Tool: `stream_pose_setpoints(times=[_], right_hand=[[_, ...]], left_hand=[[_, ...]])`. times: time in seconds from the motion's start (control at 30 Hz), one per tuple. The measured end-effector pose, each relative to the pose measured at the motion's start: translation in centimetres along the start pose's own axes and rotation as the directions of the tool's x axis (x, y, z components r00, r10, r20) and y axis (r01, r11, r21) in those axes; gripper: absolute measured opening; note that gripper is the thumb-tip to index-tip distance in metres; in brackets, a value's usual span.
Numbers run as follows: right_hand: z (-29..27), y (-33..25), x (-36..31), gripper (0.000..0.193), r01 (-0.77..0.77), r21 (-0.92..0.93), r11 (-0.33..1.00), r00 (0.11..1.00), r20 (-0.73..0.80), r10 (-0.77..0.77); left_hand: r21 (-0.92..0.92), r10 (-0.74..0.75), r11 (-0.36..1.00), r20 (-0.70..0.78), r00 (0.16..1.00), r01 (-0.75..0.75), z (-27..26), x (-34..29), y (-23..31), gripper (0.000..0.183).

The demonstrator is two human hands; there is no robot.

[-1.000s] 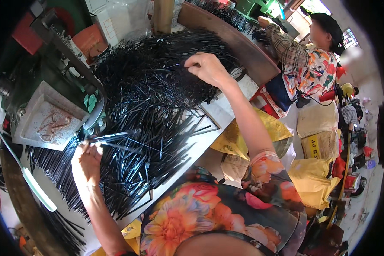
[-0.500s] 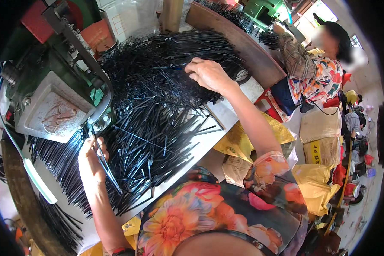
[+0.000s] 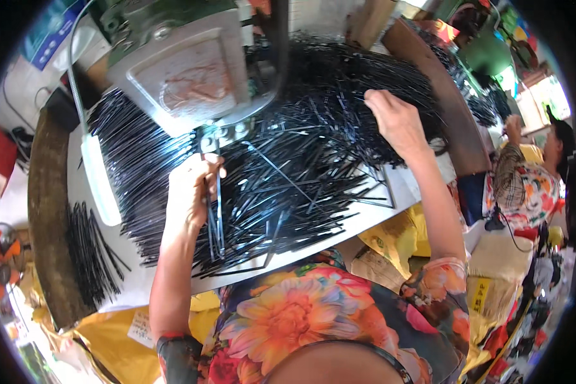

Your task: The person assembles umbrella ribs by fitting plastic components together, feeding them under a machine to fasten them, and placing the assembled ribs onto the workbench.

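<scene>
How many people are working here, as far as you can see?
2. One is the camera wearer, left hand holding thin black strips under the metal machine, right hand on the black strip pile. A co-worker sits at far right. Others may be hidden.

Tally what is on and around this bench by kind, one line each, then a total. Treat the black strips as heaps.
Press machine: 1
Heaps of black strips: 2, the big pile and a small bunch
Fans: 2, orange and caged
Person's hands: 2, left hand, right hand
Total: 7
</scene>
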State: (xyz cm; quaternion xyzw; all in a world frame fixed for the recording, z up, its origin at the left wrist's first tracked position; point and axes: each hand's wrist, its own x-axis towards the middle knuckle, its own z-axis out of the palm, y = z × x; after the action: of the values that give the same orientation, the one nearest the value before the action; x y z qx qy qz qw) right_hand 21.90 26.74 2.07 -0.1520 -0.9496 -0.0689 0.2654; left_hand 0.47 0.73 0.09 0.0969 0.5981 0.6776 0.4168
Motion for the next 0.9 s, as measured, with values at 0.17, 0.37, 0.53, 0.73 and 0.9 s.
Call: stream_pose_setpoints(times=[0.17, 0.37, 0.53, 0.73, 0.9], right_hand=[[-2.1, -3.0, 3.1, 0.018, 0.133, 0.245, 0.960, 0.988, -0.111, -0.108], [-4.1, -6.0, 5.3, 0.013, 0.335, -0.052, 0.941, 0.927, -0.162, -0.339], [0.8, -10.1, 5.0, 0.020, -0.335, 0.687, 0.645, 0.887, 0.460, -0.029], [5.1, -13.3, 5.8, 0.016, -0.602, 0.798, -0.027, 0.798, 0.602, -0.015], [5.9, -14.2, 6.4, 0.020, -0.601, 0.793, -0.099, 0.797, 0.604, -0.010]], left_hand=[[0.044, 0.019, 0.999, -0.016, 1.000, -0.018, -0.6, -0.1, -0.2, 0.014], [0.057, 0.040, 0.998, -0.013, 0.999, -0.039, -1.1, -0.1, -0.4, 0.016], [0.044, 0.049, 0.998, 0.038, 0.998, -0.050, -0.8, 0.2, -0.3, 0.017], [0.061, 0.054, 0.997, 0.019, 0.998, -0.055, -0.8, -0.3, 0.0, 0.016], [0.075, 0.032, 0.997, 0.054, 0.998, -0.036, -0.8, 0.0, 0.0, 0.019]])
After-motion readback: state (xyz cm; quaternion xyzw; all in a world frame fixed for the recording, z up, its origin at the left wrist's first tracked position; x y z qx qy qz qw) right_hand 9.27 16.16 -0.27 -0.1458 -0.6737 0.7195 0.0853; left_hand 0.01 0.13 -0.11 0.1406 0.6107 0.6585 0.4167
